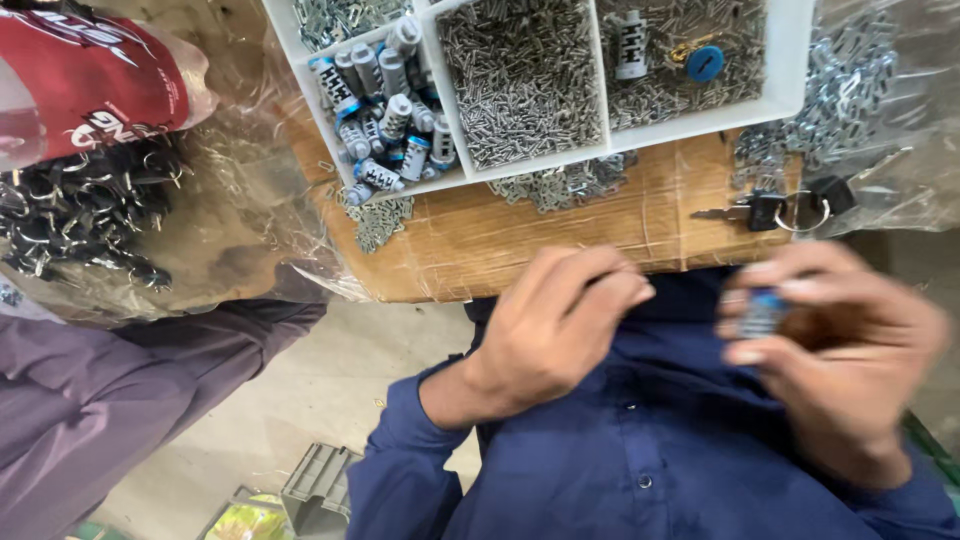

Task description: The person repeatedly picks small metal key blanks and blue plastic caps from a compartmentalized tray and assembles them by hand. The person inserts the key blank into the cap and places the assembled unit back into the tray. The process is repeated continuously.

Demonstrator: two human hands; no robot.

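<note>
Two hands work close to the person's chest in the head view, below the near edge of the bench (520, 250). The right hand (840, 350) is curled shut around a small blue-and-silver lock cylinder (762, 312), pinched between thumb and fingertips and blurred, so its exact seating in the grip is hard to read. The left hand (555, 325) is loosely closed with the fingertips drawn together; whether it pinches some tiny part I cannot tell. Because the cylinder is held over the lap and off the bench, a slip would likely send it, or any small piece inside it, down to the floor (330, 390) rather than back onto the wood. Farther away, a white compartment tray (790, 60) holds more cylinders (390, 110) and heaps of small pins (520, 75), and a key on a ring (765, 212) lies near the bench edge; a careless reach or elbow could knock the key off or scatter pins between compartments.
</note>
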